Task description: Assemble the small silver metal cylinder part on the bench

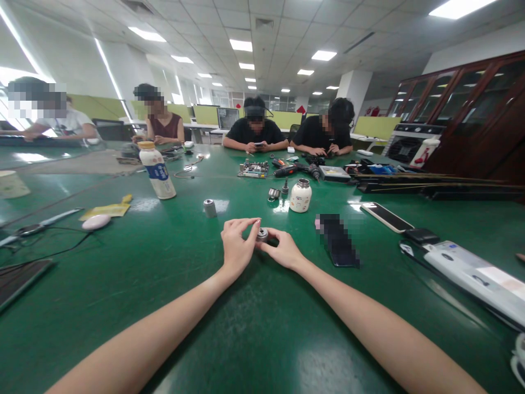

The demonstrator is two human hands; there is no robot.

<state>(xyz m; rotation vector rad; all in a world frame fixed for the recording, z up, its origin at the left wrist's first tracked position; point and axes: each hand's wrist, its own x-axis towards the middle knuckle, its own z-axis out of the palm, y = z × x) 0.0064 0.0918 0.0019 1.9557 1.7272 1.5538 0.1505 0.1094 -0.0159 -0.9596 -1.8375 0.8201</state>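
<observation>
Both my hands meet at the middle of the green table point(246, 328) around a small round metal part point(262, 235). My left hand point(237, 243) pinches it from the left with fingertips curled over its top. My right hand point(282, 249) grips it from the right and below. Just beyond, a short grey metal cylinder point(210, 208) stands on the table. Farther right stand a small white jar point(301, 196) and some little dark metal pieces point(274, 193).
A white drink bottle point(158, 171) stands at the left; a pink oval object point(95, 221), cables and a tablet lie nearer. Two phones point(385, 216) and a white power strip point(476, 276) lie on the right. A circuit board point(253, 169), tools and several seated people are across the table.
</observation>
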